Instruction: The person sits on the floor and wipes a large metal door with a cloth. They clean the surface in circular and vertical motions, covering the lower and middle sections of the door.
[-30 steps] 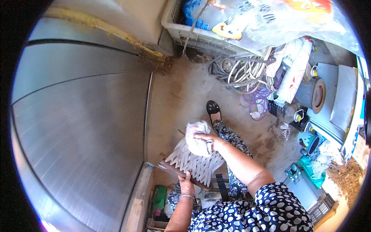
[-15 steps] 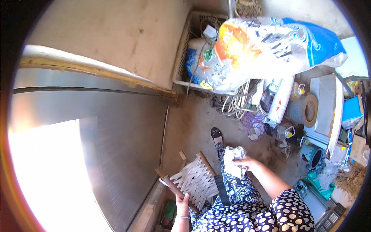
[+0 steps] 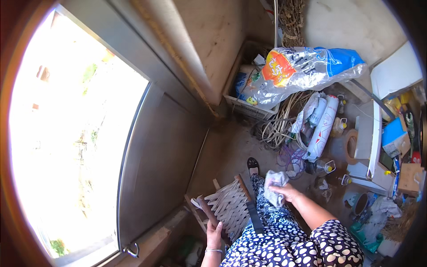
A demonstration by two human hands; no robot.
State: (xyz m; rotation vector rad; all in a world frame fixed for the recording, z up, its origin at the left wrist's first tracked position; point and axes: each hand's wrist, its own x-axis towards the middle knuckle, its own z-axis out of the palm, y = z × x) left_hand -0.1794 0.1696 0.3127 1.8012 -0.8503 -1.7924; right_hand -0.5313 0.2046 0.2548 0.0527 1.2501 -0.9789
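A small wooden folding stool [image 3: 226, 205] with a seat woven from pale straps is tilted beside my left leg. My left hand [image 3: 214, 232] is closed round one of its brown wooden rails. In front of my right thigh, my right hand [image 3: 288, 192] grips a crumpled grey-white cloth [image 3: 276, 186]. The cloth hangs apart from the stool, over my patterned trousers. My fingers and the folds hide part of it.
A metal door [image 3: 164, 147] with a bright opening stands at left. Ahead, a crate [image 3: 249, 107] holds a big printed plastic bag [image 3: 320, 66]. Coiled cables [image 3: 278, 129], a white roll [image 3: 323, 129], bottles [image 3: 322, 167] and a cardboard box [image 3: 407, 178] crowd the right.
My view has shifted, so more of the bright doorway and the door's handle shows. Both hands keep hold of the stool and the cloth, with little movement between them.
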